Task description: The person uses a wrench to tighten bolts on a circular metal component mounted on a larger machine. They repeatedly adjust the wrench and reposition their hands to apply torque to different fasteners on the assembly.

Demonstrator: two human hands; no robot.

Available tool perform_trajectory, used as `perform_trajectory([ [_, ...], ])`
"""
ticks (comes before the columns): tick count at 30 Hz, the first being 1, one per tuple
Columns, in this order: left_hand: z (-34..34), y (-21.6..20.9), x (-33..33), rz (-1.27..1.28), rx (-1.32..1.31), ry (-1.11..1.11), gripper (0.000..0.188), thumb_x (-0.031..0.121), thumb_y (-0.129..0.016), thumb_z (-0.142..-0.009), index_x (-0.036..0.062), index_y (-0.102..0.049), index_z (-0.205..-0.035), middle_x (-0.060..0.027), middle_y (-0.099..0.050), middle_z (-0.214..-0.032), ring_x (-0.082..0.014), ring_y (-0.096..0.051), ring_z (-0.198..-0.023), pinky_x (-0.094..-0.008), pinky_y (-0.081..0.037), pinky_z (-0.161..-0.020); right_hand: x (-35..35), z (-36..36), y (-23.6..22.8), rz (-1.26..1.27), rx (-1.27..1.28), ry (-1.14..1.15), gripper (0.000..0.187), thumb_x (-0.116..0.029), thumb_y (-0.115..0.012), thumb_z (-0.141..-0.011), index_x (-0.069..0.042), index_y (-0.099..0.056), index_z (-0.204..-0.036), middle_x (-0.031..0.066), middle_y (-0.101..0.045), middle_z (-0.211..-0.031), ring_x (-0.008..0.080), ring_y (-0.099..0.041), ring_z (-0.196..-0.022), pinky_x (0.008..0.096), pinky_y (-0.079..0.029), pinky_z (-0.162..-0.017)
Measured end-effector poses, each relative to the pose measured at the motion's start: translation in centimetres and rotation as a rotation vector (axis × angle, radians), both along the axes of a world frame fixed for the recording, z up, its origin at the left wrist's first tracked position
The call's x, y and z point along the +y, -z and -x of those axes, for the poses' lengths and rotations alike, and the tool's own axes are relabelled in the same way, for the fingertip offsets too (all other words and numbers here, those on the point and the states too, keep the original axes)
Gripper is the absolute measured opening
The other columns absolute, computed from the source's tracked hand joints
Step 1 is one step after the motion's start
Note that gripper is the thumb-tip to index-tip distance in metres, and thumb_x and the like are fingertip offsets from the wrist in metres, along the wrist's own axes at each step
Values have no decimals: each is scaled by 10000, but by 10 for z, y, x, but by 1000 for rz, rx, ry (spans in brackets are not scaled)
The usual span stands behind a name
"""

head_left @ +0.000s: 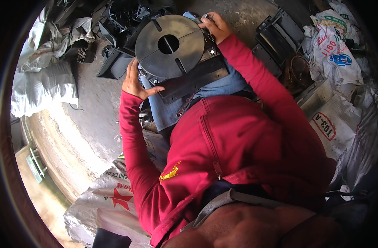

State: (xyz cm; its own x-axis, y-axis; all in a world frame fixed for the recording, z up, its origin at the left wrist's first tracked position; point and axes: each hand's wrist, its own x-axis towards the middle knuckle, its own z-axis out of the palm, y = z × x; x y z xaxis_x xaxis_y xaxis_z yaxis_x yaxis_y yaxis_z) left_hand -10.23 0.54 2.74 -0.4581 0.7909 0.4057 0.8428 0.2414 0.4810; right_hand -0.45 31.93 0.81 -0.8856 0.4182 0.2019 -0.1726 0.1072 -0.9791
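Observation:
A round dark-grey metal disc [149, 45] with a central hole and narrow slots lies across my lap. Beneath it is a flat dark metal base plate [213, 73], with shiny bolts at the disc's rim. My left hand [138, 84] is open against the disc's left edge, fingers stretched up along the rim and thumb pointing right over the plate. At the disc's upper right, my right hand [218, 28] is closed, thumb and forefinger pinching a small shiny metal piece [206, 16], too small to name exactly.
Several dark metal frames [118, 66] are heaped on the concrete floor [92, 99] beyond my left hand. More dark metal parts [282, 31] stand at the right. White woven sacks [335, 62] lie along the right side, another sack [108, 206] at lower left, and crumpled sheeting [44, 89] at far left.

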Motion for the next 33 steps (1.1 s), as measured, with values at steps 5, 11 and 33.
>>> perform_trajectory([
  [5,-5,19,-8,-12,40,-67,1022,369,-912,-468,-18,-413,-1271,-210,-531,-1158,-366,-558,-1065,-410,-481,-882,-13,0,23,124,132,10,218,-245,-496,-980,-46,-481,-1068,100,-681,-896,104,-633,-810,223,-500,-722],
  [11,-8,32,-3,30,-191,-140,904,282,-863,-482,-5,-444,-1229,-189,-537,-1125,-363,-565,-1022,-407,-475,-866,-14,-10,23,260,173,-18,178,-234,-500,-982,-68,-493,-1046,112,-664,-913,91,-622,-781,216,-505,-685],
  [33,-10,33,-1,-94,-281,-144,1040,315,-881,-494,-15,-363,-1333,-209,-534,-1220,-324,-546,-1142,-373,-437,-972,-10,-62,-18,-236,208,438,124,-98,-621,-890,-22,-612,-987,67,-677,-829,118,-629,-712,256,-495,-643],
])
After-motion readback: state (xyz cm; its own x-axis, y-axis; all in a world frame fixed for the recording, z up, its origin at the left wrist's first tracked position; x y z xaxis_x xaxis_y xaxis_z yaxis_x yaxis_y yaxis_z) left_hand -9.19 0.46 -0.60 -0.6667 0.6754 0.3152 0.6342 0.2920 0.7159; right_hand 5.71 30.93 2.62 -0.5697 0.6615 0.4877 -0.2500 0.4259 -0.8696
